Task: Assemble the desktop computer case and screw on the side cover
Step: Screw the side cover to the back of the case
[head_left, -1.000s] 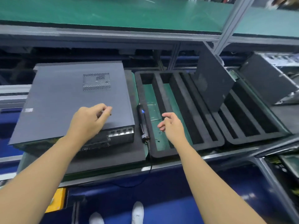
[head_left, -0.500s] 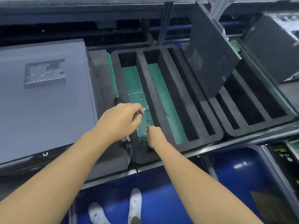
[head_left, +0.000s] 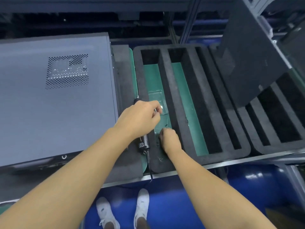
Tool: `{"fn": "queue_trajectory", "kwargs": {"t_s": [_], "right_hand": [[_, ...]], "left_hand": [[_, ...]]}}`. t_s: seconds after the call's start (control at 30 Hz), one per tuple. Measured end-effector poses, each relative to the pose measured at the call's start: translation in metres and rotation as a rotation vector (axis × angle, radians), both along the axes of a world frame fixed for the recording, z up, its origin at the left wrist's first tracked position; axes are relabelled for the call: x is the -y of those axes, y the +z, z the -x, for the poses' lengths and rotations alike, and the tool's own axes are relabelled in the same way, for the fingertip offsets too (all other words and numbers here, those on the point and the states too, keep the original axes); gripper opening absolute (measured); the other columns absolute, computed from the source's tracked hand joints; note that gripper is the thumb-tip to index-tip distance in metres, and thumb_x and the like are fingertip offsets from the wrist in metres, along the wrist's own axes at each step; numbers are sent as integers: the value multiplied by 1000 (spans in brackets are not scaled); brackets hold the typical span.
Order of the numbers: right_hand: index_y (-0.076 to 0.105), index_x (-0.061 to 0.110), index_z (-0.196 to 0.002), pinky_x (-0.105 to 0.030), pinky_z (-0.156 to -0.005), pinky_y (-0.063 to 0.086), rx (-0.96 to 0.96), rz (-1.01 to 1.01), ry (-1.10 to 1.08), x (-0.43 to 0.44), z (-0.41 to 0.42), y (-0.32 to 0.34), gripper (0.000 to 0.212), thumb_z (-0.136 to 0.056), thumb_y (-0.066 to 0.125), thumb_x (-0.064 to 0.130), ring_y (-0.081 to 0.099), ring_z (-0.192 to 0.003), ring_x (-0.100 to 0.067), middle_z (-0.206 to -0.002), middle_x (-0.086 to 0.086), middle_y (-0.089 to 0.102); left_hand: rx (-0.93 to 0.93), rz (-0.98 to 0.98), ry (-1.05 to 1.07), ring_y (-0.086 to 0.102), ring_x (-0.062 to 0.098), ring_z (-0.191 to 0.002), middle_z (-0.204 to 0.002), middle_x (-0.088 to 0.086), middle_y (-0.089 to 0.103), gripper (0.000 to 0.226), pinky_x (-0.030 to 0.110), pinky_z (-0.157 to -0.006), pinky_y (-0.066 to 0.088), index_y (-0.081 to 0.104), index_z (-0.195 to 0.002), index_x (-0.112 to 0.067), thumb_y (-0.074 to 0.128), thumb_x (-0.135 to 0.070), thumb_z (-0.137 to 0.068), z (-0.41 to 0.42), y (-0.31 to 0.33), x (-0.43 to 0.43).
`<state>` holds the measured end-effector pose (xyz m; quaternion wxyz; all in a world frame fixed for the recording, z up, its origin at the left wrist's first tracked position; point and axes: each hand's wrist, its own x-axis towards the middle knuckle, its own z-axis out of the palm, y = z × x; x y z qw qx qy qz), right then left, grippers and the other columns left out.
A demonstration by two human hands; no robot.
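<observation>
Head view, the only one. The case point(head_left: 41, 164) lies flat on a foam pad point(head_left: 125, 71) at the left of the bench point(head_left: 231, 161), and its vented cover point(head_left: 24, 96) is already seated on top. So the job looks to be at the screw stage: fasteners are being gathered before the cover is fixed down.

Both arms reach forward and down and meet at the near end of the first slot of the foam tray point(head_left: 175, 100), just right of the case. The left hand point(head_left: 142, 119) hovers over the screwdriver point(head_left: 145, 143), which lies in the gap between pad and tray with its cable running off the bench edge. The hand's fingers are curled, thumb against forefinger, pinching a small bright thing that I take for a screw point(head_left: 155, 110). It does not grip the driver.

The right hand point(head_left: 170, 139) is turned knuckles up, with its fingers bent down onto the green floor of the slot. Its fingertips are hidden, so I cannot tell whether it has anything. A few dark specks point(head_left: 165, 125) near it are probably loose screws.

Next, I judge, the right hand must lift a screw cleanly and one hand must take up the driver. Then both go to the case's edge holes, which are not clear from here. Small screws on smooth plastic slip easily.

A dark panel point(head_left: 250, 55) leans at the far right.
</observation>
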<state>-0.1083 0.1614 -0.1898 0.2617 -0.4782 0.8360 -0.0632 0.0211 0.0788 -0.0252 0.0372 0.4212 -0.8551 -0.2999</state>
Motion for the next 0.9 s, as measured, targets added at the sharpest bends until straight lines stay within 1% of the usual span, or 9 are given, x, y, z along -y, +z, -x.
{"fn": "queue_trajectory", "kwargs": {"t_s": [0.1, 0.2, 0.27, 0.37, 0.47, 0.6, 0.73, 0.8, 0.9], "right_hand": [[70, 3, -98, -28, -82, 49, 215, 302, -259, 7, 0, 31, 9, -98, 62, 7, 63, -85, -19, -97, -8, 70], [69, 17, -88, -23, -78, 50, 446, 543, -372, 18, -1, 79, 10, -90, 73, 8, 65, -77, -10, -86, 5, 71], [67, 20, -87, -27, -80, 55, 611, 670, -401, 23, -6, 112, 17, -86, 76, 6, 67, -79, -15, -85, 4, 72], [64, 25, -91, -23, -77, 55, 752, 848, -374, 22, -16, 153, 24, -82, 78, 7, 68, -78, -12, -84, 5, 73], [62, 35, -92, -21, -79, 55, 716, 937, -250, 16, -33, 180, 30, -83, 78, 11, 71, -86, -11, -89, 7, 76], [62, 37, -94, -24, -81, 57, 649, 960, -178, 9, -57, 198, 31, -87, 74, 10, 74, -92, -11, -92, 9, 77], [66, 32, -95, -15, -78, 53, 582, 983, -151, 7, -81, 203, 23, -89, 74, 12, 73, -93, -5, -92, 14, 77], [69, 27, -100, -16, -81, 55, 559, 966, -125, 7, -94, 203, 18, -91, 73, 12, 72, -95, -3, -95, 17, 77], [71, 18, -111, -18, -88, 55, 473, 988, -58, 8, -108, 198, 21, -95, 66, 6, 71, -102, -1, -103, 15, 76]], "left_hand": [[-159, -82, 147, 59, 1, -70, -80, -17, 65, 16, 22, -63, 48, 64, -92, -34, 53, -22, -90, 0, 4, 5], [-292, -163, 318, 61, -2, -75, -85, -18, 67, 16, 14, -67, 43, 69, -91, -31, 58, -19, -88, 0, 12, 12], [-394, -272, 429, 68, 7, -75, -90, -13, 70, 15, 20, -74, 51, 71, -94, -27, 62, -17, -89, -4, 18, 15], [-524, -416, 509, 73, 19, -81, -95, 0, 72, 12, 31, -79, 60, 72, -101, -17, 65, -13, -92, -15, 29, 16], [-698, -661, 516, 73, 23, -89, -99, 13, 74, 12, 26, -76, 60, 73, -102, -6, 65, -7, -94, -31, 41, 12], [-884, -1027, 482, 72, 18, -88, -105, 15, 74, 21, 25, -77, 59, 71, -112, 1, 64, -7, -94, -56, 55, 5], [-988, -1129, 574, 73, 16, -78, -96, 12, 75, 18, 24, -69, 59, 72, -105, 1, 68, -3, -88, -77, 59, 1], [-1024, -1157, 613, 73, 16, -75, -92, 11, 76, 13, 24, -66, 59, 74, -98, -2, 70, -1, -85, -88, 58, 1], [-1059, -1149, 657, 73, 16, -74, -88, 10, 76, 16, 24, -65, 59, 72, -99, -1, 72, 0, -83, -103, 56, 5]]}}
